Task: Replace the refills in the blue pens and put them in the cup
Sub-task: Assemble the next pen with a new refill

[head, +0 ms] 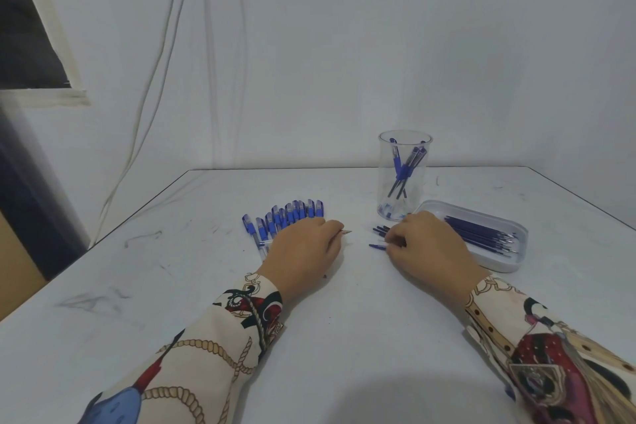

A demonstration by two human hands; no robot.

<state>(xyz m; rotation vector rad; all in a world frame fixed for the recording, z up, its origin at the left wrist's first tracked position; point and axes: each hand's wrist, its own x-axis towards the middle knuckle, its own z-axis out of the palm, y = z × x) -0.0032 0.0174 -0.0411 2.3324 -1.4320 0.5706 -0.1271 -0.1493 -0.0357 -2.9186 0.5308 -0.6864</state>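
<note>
Several blue-capped pens [285,215] lie in a row on the white table [344,320], just beyond my left hand [304,248]. My left hand lies palm down and grips a pen part whose tip [347,232] pokes out to the right. My right hand [428,244] rests with curled fingers on several loose blue refills [380,230] and pinches one refill [377,246]. A clear cup [404,179] behind my right hand holds several blue pens. A white tray [481,262] at the right holds several dark blue refills [481,232].
The table meets a white wall at the back. Its left edge runs diagonally from the back to the near left. White cables [151,96] hang down the wall at the left. A dark opening [27,27] lies at the upper left.
</note>
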